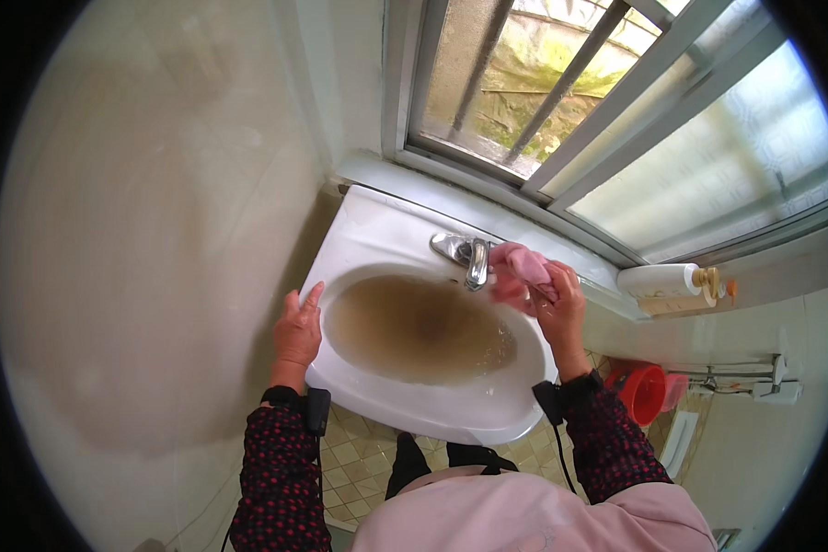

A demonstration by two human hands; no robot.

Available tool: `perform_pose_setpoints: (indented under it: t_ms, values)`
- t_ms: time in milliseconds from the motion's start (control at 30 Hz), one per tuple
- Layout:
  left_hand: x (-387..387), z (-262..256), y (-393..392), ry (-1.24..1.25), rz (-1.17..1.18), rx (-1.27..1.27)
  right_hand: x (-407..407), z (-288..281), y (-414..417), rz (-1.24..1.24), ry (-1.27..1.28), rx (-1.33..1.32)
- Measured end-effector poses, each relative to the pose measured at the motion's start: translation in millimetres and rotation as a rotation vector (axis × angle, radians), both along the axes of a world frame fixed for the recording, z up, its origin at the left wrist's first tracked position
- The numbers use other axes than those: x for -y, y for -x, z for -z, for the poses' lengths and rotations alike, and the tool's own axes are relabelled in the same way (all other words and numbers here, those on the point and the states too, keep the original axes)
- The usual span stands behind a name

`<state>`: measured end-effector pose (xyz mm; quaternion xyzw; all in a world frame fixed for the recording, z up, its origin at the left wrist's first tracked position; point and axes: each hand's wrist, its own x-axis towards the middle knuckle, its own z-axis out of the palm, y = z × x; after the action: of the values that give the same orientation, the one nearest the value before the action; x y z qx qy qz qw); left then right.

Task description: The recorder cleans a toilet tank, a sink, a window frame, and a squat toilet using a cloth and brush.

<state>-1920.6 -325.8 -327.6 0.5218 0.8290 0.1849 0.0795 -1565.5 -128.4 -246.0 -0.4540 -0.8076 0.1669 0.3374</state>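
Observation:
A white ceramic washbasin (386, 228) holds brownish, murky water (421, 331). My right hand (564, 307) grips a wet pink cloth (524, 265) over the basin's back right rim, just right of the chrome faucet (476, 262). Part of the cloth hangs down and looks blurred. My left hand (299, 331) rests on the basin's left edge, its fingers apart and nothing held. Both wrists wear black straps with small black devices.
Behind the basin is a sliding window (524, 186) with metal bars. Pump bottles (662, 281) lie in view on the ledge at the right. A red bucket (638, 393) stands on the tiled floor, near a wall-mounted shower fitting (776, 376). A pale wall (145, 241) rises at the left.

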Motion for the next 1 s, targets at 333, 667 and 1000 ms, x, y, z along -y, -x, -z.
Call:
perform_pose_setpoints:
  t_ms: [333,667,1000]
  values:
    - [0,2,0,0.008,-0.004,-0.023,30,42,42,-0.074,-0.201,0.304]
    - [-1,2,2,-0.021,-0.005,-0.033,46,60,178,-0.289,-0.177,0.13]
    - [3,14,4,0.017,-0.011,0.027,-35,65,249,-0.171,-0.2,0.259]
